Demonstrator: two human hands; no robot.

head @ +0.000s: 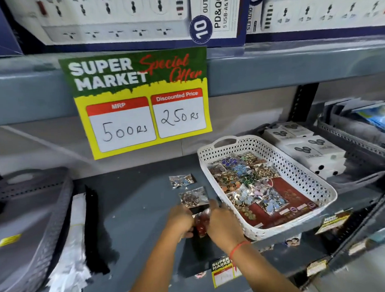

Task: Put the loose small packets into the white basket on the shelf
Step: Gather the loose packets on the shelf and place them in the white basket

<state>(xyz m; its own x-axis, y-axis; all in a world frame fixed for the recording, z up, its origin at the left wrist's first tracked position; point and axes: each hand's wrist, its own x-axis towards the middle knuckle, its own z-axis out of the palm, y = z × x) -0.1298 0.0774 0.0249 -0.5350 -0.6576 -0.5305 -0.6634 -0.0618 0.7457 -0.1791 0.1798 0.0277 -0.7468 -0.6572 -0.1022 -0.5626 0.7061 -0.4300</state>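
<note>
The white perforated basket (301, 170) stands on the grey shelf at the right, holding several small clear packets of colourful trinkets over red cards. Left of it, two loose packets lie on the shelf: a far packet (181, 180) and a nearer packet (193, 196). Just in front of these, my left hand (180, 219) and my right hand (222, 223) meet around a small packet of red pieces (200, 224), both gripping it low over the shelf beside the basket's near left corner.
A yellow and green price sign (142, 104) hangs above the shelf. White boxes (314, 150) are stacked behind the basket on the right. A grey crate (30, 217) and a strip of white and black packets (81, 232) lie at the left. Price tags line the shelf edge (222, 273).
</note>
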